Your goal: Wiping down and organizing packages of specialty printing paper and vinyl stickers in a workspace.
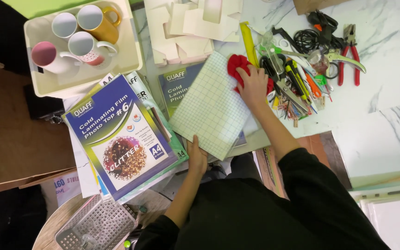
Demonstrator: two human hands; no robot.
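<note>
A white sheet with a fine grid point(211, 107) lies tilted on the marble table. My left hand point(196, 155) pins its near corner with the fingers on the sheet's edge. My right hand point(253, 84) presses a red cloth point(237, 65) down at the sheet's far right corner, fingers spread over the cloth. Under the sheet lies a blue packet of laminating film point(178, 85), partly covered.
A stack of film packets point(119, 136) lies left of the sheet. A cream tray point(133, 53) with several mugs stands at the back left. Pliers point(350, 53), scissors and pens pile up at the right. Cardboard cut-outs point(188, 28) lie behind. A mesh basket point(96, 224) sits near left.
</note>
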